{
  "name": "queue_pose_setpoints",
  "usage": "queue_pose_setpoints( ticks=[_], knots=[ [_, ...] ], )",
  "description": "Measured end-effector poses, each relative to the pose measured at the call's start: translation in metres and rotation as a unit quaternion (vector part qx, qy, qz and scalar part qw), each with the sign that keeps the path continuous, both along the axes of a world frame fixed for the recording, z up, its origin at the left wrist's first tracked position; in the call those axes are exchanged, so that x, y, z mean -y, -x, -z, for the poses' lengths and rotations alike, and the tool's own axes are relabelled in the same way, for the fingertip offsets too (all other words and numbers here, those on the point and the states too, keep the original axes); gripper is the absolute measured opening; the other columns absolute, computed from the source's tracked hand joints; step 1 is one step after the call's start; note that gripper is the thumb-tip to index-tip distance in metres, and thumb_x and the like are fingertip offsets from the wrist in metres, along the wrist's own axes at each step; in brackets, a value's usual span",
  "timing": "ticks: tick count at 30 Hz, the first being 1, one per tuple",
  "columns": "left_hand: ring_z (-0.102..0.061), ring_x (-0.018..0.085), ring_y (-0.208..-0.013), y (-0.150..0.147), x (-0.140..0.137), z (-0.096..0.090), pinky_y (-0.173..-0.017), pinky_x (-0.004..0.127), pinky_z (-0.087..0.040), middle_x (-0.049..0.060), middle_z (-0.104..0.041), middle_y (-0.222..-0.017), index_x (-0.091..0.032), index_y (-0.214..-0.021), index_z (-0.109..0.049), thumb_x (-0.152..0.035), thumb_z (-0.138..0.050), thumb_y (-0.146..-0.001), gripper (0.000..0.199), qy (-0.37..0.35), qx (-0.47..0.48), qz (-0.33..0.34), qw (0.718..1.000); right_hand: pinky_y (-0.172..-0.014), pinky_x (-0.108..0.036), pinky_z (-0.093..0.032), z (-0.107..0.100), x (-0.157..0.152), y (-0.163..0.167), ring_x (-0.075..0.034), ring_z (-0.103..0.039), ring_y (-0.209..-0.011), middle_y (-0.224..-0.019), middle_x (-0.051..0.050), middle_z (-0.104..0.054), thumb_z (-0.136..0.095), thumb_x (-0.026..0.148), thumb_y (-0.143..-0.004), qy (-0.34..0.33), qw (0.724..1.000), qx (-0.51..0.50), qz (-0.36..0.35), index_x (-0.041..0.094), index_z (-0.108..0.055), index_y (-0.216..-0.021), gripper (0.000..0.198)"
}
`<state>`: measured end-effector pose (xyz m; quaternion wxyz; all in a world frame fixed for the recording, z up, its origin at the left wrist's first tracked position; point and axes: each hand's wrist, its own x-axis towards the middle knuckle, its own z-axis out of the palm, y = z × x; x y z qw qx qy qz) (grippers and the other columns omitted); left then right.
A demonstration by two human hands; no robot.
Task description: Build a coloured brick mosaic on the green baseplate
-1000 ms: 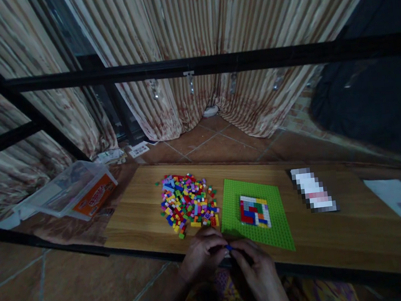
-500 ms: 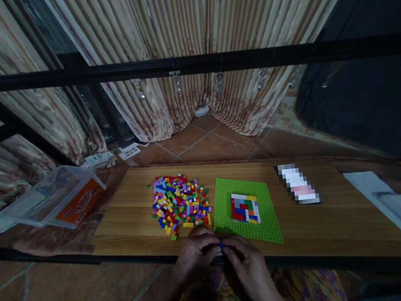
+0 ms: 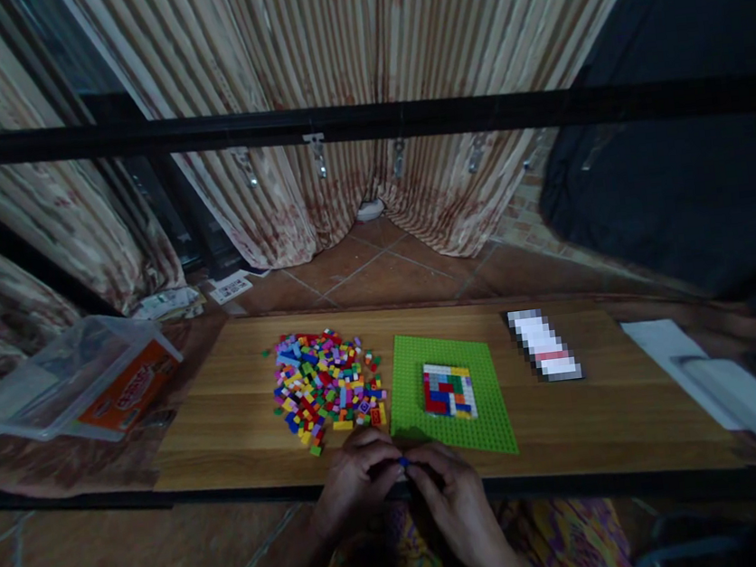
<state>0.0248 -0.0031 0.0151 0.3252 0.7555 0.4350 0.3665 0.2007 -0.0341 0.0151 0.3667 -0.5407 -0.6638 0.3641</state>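
Close to the table's front edge, my left hand (image 3: 357,475) and my right hand (image 3: 453,492) meet fingertip to fingertip. A small blue building brick (image 3: 404,462) is pinched between them, mostly covered by the fingers. Just beyond, a green baseplate (image 3: 487,421) lies flat, bearing a square block of joined bricks (image 3: 449,391) in white, red, blue, yellow and other colours. Left of the baseplate spreads a heap of loose coloured bricks (image 3: 324,381), its near end close to my left hand.
A phone with a blurred screen (image 3: 544,346) lies on the wooden table (image 3: 612,421) right of the baseplate. A clear plastic box (image 3: 88,371) with an orange label stands off the left end. A white object (image 3: 746,401) is at the far right. Curtains hang behind a dark bar.
The whole view has shifted slightly, so things appear a little farther left. Both hands keep their pinch on the blue brick at the table edge.
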Motion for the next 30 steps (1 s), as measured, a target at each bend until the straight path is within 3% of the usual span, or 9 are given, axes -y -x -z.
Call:
queue_pose_setpoints(
  ticks=[30],
  knots=[
    [-0.061, 0.015, -0.081, -0.0016, 0.0007, 0.0006, -0.072, 0.025, -0.05, 0.002, -0.064, -0.083, -0.022, -0.083, -0.069, -0.01, -0.061, -0.074, 0.017, 0.008, 0.002, -0.008, 1.0, -0.078, -0.029, -0.049, 0.0009, 0.0, 0.0014, -0.019, -0.064, -0.088, -0.09, -0.003, -0.069, -0.051, 0.026, -0.092, -0.031, 0.999, 0.02, 0.003, 0.025, -0.07, -0.099, 0.02]
  ],
)
